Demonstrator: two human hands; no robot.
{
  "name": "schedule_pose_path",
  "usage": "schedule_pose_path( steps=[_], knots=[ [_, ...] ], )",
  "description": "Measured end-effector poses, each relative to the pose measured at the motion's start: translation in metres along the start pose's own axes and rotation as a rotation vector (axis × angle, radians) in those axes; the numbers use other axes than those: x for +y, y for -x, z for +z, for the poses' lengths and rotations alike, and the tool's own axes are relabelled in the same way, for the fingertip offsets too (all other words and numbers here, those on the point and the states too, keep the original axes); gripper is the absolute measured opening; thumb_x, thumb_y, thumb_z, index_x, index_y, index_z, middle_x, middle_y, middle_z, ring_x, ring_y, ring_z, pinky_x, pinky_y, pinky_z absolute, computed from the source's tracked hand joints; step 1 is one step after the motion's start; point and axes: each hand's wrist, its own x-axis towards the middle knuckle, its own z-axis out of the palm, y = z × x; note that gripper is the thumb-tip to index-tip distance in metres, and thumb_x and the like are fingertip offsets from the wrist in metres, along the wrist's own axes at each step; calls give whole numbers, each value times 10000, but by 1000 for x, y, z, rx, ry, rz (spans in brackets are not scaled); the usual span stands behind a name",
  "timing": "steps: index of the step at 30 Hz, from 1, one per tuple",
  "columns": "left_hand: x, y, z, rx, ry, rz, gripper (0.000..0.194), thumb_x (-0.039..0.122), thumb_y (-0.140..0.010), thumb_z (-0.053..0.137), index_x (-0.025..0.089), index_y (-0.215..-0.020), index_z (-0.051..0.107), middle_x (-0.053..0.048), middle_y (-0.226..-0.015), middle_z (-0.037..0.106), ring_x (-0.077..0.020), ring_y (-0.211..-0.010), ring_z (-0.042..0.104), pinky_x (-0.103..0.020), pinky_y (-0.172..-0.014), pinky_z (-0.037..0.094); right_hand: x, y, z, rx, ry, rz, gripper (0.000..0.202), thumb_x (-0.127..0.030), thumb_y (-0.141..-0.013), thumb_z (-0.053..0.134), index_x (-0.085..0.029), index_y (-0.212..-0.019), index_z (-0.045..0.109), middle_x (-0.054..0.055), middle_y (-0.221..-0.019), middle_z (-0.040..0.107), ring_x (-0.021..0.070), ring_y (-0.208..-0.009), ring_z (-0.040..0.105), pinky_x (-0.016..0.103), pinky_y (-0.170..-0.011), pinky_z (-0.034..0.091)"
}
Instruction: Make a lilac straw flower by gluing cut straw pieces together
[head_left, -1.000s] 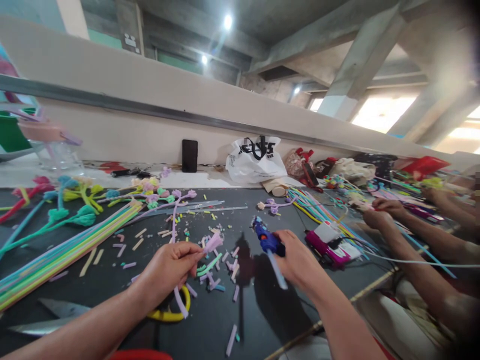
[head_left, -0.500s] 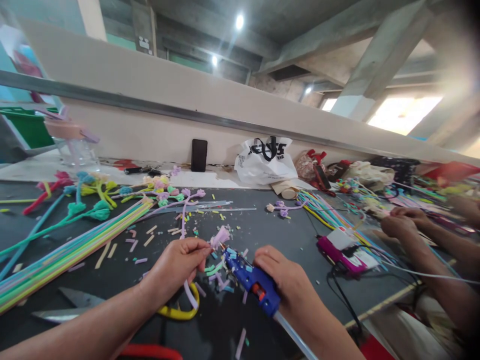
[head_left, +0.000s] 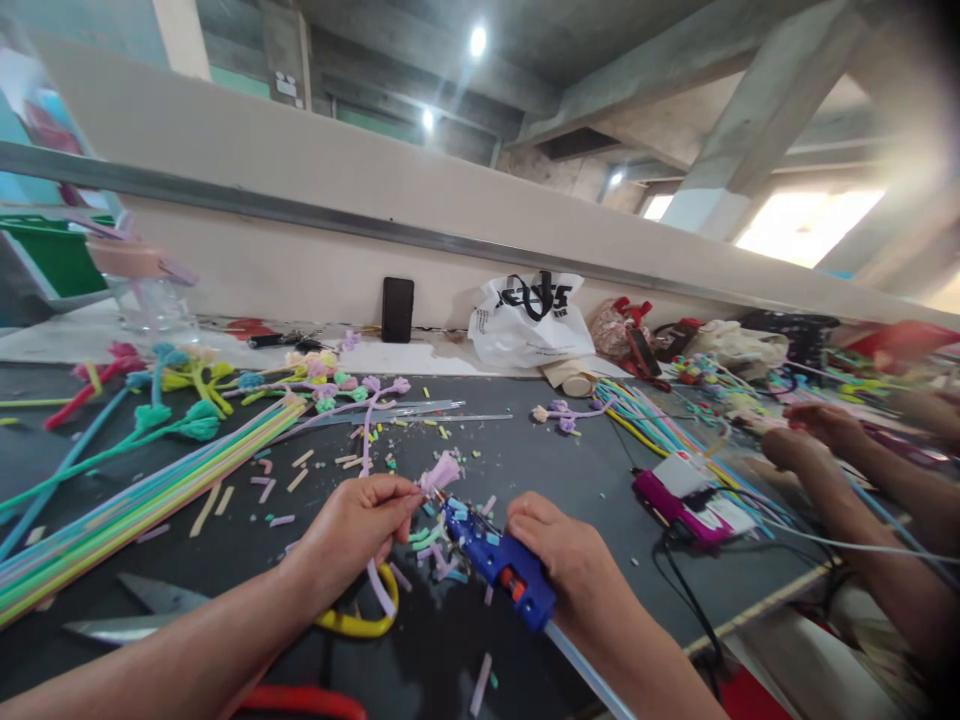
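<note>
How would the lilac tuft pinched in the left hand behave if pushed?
The lilac tuft would probably squash easily, since its flared end looks fuzzy. It seems light: the left hand holds it in a fingertip pinch. It might brush the blue glue gun, whose tip sits beside it.

The left hand (head_left: pixel 375 515) hides the lower end of the purple flower (head_left: pixel 441 473), the glue gun (head_left: pixel 499 560) covers part of the right hand (head_left: pixel 564 548), the glue stick (head_left: pixel 589 671) and a red handle (head_left: pixel 307 701) are cut off below, and a co-worker's hands (head_left: pixel 814 440) are blurred, their contents unreadable.

Left hand (head_left: pixel 366 522) pinching, right hand (head_left: pixel 564 548) apparently curled
</note>
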Motion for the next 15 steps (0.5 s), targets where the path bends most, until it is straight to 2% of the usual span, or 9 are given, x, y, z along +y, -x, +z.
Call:
schedule_pose_path(
  steps=[5,11,15],
  knots=[
    [1,1,0,4,-15,8,294,395,-676,569,119,-764,613,58,-444,493,-23,-288,322,-160,-322,186,-2,2,2,18,-1,7,119,-243,-737,529,-211,-633,479,4,-717,536,116,-627,524,215,-533,358],
    [4,4,0,-5,-20,9,306,412,-680,579,117,-750,618,57,-451,487,-23,-297,322,-159,-325,195,-7,3,-7,2,16,44,91,-270,-739,528,-217,-673,495,18,-767,557,126,-632,529,218,-551,379],
    [3,3,-1,-16,-36,25,302,411,-694,576,115,-736,619,59,-455,478,-20,-299,323,-155,-325,206,-2,2,-9,3,21,48,97,-241,-742,532,-213,-659,490,15,-769,556,129,-662,546,221,-572,386]
  ],
)
